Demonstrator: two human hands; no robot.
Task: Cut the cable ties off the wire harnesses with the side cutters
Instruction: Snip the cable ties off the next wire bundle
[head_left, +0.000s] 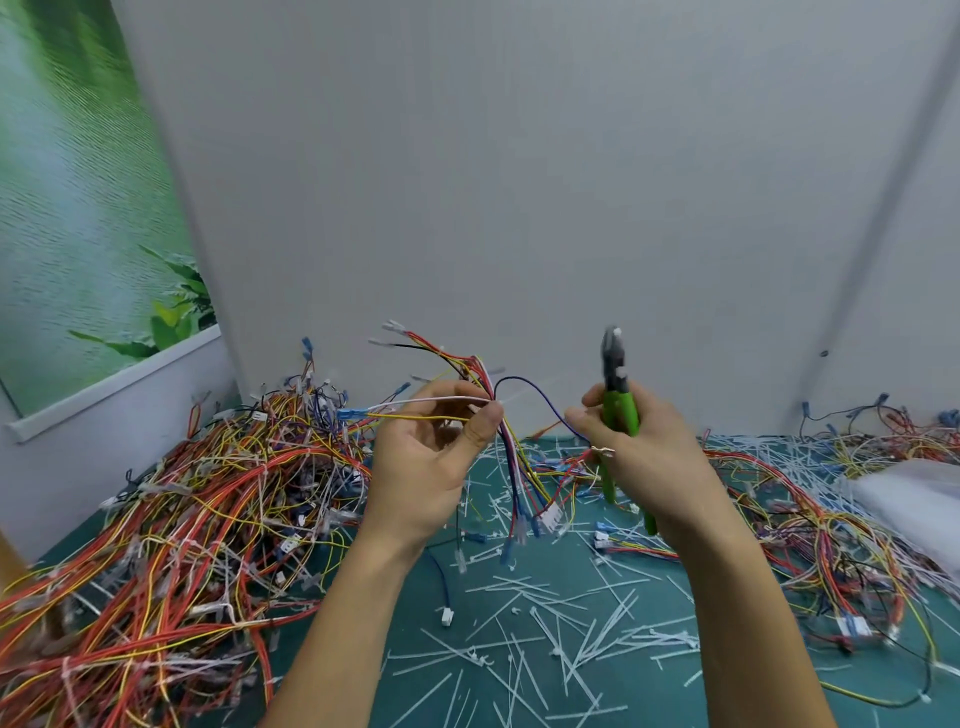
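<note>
Head view: the left hand (431, 457) pinches a wire harness (511, 452) between thumb and fingers at centre; its wires fan toward 11 o'clock and hang toward 6; the right hand (644, 457), at its 3 o'clock, grips the green-handled side cutters (615, 384), nose toward 12, clear of the bundle; a blue wire (540, 400) loops toward the cutters and could snag; blades slipped under a tie might nick insulation.

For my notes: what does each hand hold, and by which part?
Left hand pinches a wire harness at its middle; right hand grips the side cutters by the green handles.
</note>
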